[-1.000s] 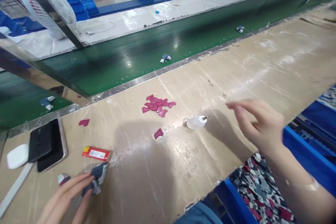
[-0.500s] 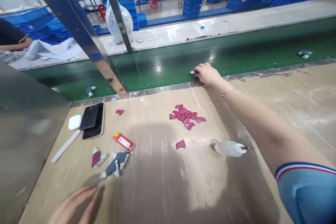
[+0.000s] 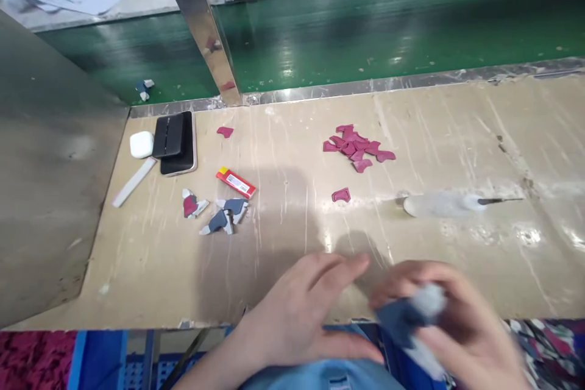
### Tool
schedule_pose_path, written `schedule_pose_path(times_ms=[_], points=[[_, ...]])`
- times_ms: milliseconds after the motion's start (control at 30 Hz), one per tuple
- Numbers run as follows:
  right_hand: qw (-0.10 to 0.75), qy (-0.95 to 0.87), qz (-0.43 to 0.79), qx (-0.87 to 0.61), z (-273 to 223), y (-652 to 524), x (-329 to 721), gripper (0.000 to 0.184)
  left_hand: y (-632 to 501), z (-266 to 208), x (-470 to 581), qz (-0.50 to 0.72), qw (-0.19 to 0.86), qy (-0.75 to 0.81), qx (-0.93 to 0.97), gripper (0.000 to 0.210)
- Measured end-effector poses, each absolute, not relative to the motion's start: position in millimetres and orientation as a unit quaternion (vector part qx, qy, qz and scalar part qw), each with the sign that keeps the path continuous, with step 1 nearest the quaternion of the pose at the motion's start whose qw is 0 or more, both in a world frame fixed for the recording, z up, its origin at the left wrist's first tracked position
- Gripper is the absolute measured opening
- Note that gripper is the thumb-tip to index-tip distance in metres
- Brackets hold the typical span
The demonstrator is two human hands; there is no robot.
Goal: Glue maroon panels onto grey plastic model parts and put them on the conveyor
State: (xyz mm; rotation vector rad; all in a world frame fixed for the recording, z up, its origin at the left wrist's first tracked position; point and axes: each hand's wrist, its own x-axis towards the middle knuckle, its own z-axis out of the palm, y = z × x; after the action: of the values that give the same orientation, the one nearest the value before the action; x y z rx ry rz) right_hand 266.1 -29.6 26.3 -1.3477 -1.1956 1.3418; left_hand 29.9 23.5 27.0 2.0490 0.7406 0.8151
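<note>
My right hand (image 3: 452,317) is closed around a small dark-blue and light-grey moulded piece (image 3: 404,320) at the table's front edge; both are blurred by motion. Just left of it, my left hand (image 3: 311,311) holds nothing, its thumb and fingers apart. Several similar blue-grey pieces (image 3: 218,222) lie on the left part of the table, beside a grey one with a maroon patch (image 3: 191,204). A pile of flat maroon pieces (image 3: 354,146) sits beyond my hands. One single maroon piece (image 3: 340,195) lies nearer, and another maroon piece (image 3: 225,131) is farther left.
A clear bottle with a thin needle tip (image 3: 443,205) lies on its side at right. A red lighter (image 3: 236,183), a phone with a black case on it (image 3: 176,143) and a white case (image 3: 141,144) are at left. Behind runs a green belt (image 3: 320,42) and a metal post (image 3: 214,42).
My right hand has come back from the green belt to the front edge, holding the piece. My left hand has moved right, beside it. The view has tilted down.
</note>
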Motion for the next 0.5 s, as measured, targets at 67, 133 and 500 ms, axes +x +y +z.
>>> schedule_pose_path(times_ms=[67,133,500], points=[[0.458,-0.416,0.625,-0.476,22.8,-43.2,236.9,0.035,23.7,25.9,28.5,0.347,0.432,0.259,0.791,0.066],[0.467,-0.359,0.709,-0.387,16.6,-37.8,212.7,0.040,23.7,23.4,19.3,0.357,0.442,0.279,0.774,0.063],[0.413,-0.315,0.790,-0.325,13.2,-9.7,185.1,0.031,17.1,31.2,-4.4,0.387,0.359,0.356,0.772,0.050]])
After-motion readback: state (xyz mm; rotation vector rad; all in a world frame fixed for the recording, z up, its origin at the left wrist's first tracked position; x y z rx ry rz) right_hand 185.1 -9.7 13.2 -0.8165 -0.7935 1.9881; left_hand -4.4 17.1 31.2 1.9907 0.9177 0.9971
